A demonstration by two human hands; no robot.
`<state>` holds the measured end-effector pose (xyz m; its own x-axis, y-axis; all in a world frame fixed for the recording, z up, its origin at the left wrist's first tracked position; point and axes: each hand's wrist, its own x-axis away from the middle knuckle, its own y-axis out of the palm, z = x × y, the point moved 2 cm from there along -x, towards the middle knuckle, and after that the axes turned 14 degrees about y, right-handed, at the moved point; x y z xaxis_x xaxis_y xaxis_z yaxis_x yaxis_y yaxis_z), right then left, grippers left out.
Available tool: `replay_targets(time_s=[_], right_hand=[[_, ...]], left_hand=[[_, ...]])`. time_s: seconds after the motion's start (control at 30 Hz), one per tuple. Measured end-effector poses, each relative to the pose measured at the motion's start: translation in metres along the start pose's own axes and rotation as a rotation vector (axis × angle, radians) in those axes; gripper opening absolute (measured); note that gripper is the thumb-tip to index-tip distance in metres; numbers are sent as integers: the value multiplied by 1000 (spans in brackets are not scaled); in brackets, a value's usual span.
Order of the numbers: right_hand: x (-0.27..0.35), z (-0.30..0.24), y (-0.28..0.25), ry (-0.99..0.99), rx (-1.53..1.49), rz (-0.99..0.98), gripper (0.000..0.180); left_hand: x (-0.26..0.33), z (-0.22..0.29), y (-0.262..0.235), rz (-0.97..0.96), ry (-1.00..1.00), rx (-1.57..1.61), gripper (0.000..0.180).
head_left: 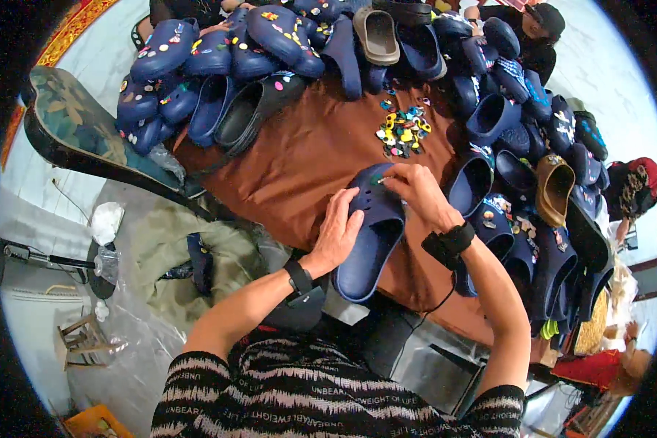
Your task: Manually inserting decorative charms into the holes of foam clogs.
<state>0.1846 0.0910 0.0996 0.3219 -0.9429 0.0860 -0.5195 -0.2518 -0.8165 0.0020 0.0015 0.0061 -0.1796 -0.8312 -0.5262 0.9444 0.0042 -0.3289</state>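
Note:
A navy blue clog [371, 252] with holes in its toe lies in front of me, toe pointing away and open heel end toward me. My left hand [337, 228] grips its left side, with the thumb at the edge of the opening. At the toe, the fingers of my right hand [418, 191] pinch together on a small shoe charm, mostly hidden by the fingertips. A bit of green [377, 177] shows on the toe beside them. Beyond the clog, a loose pile of colourful shoe charms [404, 133] is spread on the brown cloth [299, 164].
Navy clogs [252, 44] with charms are heaped along the far side, and more clogs [515, 131] fill the right, with a brown clog [555, 188] among them. A carved chair back [80, 120] stands at left. Another person [536, 33] sits at the far right.

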Motion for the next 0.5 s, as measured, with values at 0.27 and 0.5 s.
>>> replay_targets(time_s=[0.27, 0.5], right_hand=[[-11, -12, 27, -99, 71, 63, 19], [-4, -19, 28, -89, 359, -42, 18]], left_hand=[[0, -1, 2, 19, -4, -2, 49], [1, -4, 1, 5, 19, -18, 51]])
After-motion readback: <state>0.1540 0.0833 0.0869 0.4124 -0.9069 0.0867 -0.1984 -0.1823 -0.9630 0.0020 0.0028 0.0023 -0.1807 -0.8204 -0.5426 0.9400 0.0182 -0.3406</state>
